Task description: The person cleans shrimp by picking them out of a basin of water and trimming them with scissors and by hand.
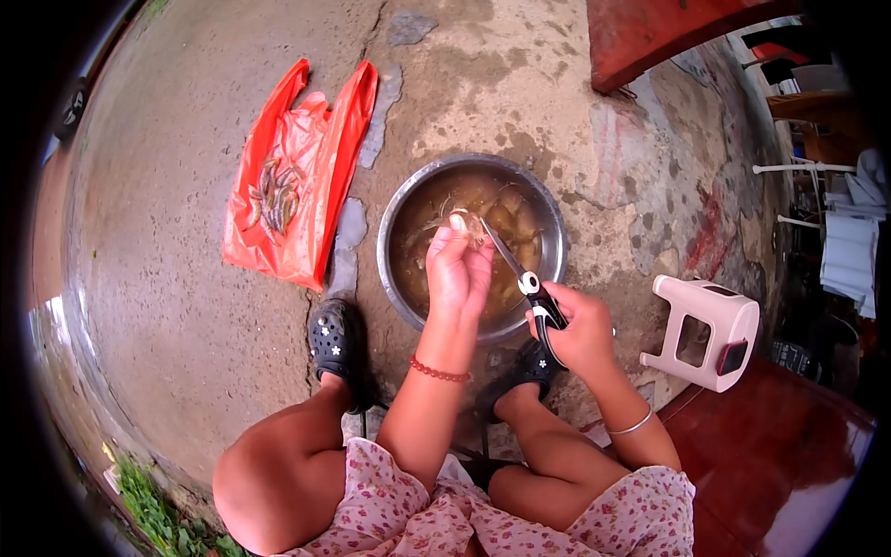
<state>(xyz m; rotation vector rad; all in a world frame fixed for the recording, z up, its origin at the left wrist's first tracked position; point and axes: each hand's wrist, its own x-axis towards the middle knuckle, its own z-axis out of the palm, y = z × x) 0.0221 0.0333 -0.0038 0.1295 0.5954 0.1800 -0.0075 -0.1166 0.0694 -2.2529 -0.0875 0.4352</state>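
My left hand [457,269] pinches a shrimp [471,226] over a round metal basin [386,269]. In my right hand [580,327] is a pair of black-handled scissors [535,290], its blades reaching up and left to the shrimp. Whether the blades touch the shell I cannot tell. Brownish water fills the basin, with several pale, yellowish-brown lumps in it; some are hidden by my left hand. To the left, a red plastic bag [299,139] lies spread on the ground with several grey-brown shrimp [274,197] on top.
A pink stool [733,325] with a dark object on it lies on its side at right. Red furniture [668,32] stands at the upper right. My feet, in black clogs [334,343], flank the basin's near side on damp, cracked concrete.
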